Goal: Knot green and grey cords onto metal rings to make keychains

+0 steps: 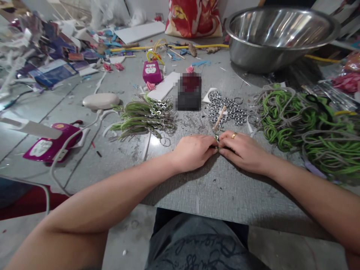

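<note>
"Fingers on both our hands are pinched closed, nearly tip to tip. What have we got between them?"

"Our left hand and right hand grip a small piece, mostly hidden; we see a metallic glint and a little green."

"Where are we holding it?"

"Over the near part of the grey table, though we can't tell whether it touches. It's just beside the near end of a wooden stick."

"And around us?"

"Farther off, a pile of silver links. Left, we have a bundle of green and grey cords; right, a looser cord heap; far right, a steel bowl."
</note>
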`<state>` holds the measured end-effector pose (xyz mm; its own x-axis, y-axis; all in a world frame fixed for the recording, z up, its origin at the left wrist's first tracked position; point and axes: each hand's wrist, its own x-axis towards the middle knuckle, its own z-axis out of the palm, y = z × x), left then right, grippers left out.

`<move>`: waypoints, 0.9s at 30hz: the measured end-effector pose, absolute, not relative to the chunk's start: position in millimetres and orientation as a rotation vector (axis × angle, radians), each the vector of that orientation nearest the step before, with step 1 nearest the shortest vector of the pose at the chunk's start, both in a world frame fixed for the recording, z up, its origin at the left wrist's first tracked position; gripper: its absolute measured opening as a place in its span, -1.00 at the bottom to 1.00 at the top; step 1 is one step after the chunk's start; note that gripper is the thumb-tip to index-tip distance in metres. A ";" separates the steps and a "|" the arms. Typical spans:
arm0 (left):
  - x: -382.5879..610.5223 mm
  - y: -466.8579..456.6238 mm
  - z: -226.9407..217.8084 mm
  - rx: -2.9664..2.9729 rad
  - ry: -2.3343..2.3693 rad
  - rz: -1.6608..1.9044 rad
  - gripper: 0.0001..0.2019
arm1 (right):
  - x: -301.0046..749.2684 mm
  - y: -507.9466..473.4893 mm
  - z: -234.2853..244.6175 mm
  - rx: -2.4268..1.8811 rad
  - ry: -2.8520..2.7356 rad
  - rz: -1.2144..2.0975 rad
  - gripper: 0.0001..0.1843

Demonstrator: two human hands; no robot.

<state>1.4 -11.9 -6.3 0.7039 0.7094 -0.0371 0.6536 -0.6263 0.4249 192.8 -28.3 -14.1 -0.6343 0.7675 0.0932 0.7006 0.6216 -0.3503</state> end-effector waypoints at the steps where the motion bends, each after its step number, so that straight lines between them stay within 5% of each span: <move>1: 1.9 -12.4 -6.3 2.505 1.062 0.183 -0.80 | 192.9 -28.3 -15.1 -1.195 -2.614 0.411 -0.75; 9: 2.5 -12.5 -4.7 2.526 1.080 0.164 -0.79 | 188.1 -33.1 -18.1 -1.231 -2.561 0.277 -0.77; 19: 1.7 -13.4 -6.5 2.552 1.065 0.176 -0.79 | 194.7 -27.7 -8.6 -1.361 -2.436 0.636 -0.85; 27: 4.3 -16.0 -6.3 2.582 1.088 0.167 -0.79 | 195.7 -28.7 -9.2 -1.383 -2.478 0.598 -0.49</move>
